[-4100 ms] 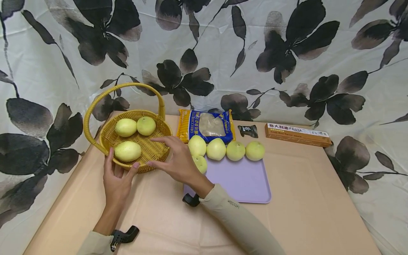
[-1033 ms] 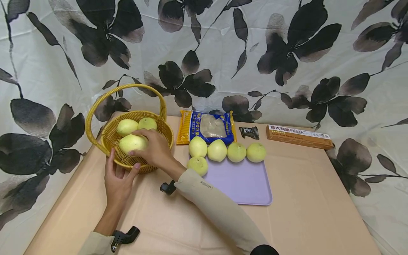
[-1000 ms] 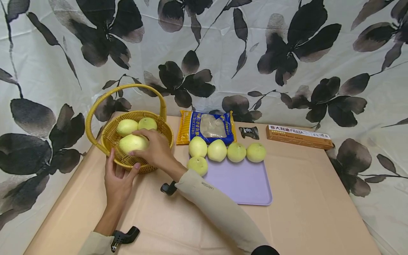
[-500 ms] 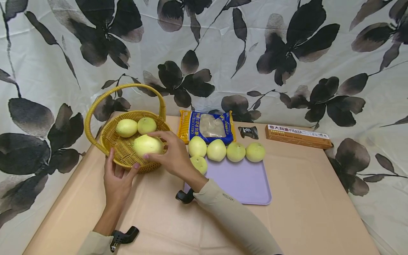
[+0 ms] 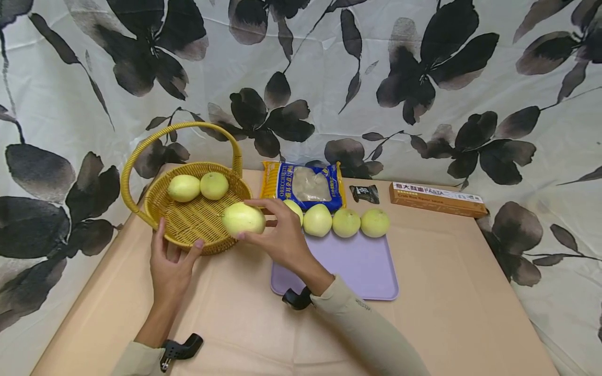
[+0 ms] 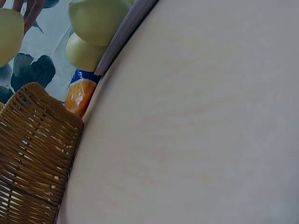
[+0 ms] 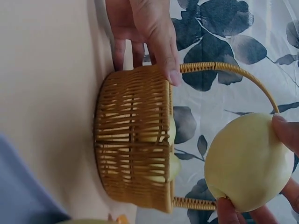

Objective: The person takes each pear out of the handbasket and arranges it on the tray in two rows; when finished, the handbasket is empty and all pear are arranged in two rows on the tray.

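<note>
One fruit [image 5: 243, 219] moves over the rim of the basket [image 5: 193, 216], pinched by my right hand [image 5: 288, 241], leaving two inside, left hand [image 5: 171, 271] spread outside.

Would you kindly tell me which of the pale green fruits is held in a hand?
The fruit the right hand grips, clear of the basket; other visible ones sit inside it or on the tray.

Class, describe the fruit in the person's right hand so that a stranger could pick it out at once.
On the left of the table stands a yellow wicker basket with an arched handle. At its right side in the head view, the right hand holds a pale yellow-green fruit. Unlike the two fruits in the basket or those at the purple tray, this one alone is held.
</note>
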Demonstrator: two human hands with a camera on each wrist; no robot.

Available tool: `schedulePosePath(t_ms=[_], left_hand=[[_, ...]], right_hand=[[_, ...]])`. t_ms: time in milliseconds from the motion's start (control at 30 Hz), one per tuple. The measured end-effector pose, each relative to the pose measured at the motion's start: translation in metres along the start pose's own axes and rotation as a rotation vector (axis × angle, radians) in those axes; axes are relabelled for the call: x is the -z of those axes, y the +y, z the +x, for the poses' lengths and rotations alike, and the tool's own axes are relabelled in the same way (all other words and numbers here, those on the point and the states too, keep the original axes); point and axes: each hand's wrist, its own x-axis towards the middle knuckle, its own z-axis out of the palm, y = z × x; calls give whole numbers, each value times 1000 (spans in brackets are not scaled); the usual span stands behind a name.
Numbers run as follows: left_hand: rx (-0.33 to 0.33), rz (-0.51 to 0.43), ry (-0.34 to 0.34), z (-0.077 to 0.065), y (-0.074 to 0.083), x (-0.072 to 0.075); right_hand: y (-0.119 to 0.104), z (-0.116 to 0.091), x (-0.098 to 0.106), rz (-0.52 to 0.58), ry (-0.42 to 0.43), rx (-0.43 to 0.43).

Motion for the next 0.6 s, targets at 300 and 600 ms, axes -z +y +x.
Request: schedulePosePath(t_ms=[300, 600], left_hand=[[2, 36, -6, -1, 0, 1], [-5, 33, -17, -1, 0, 2]], right_hand=[[4, -16, 27, -20, 34, -26], [13, -30, 58, -43, 115, -90]])
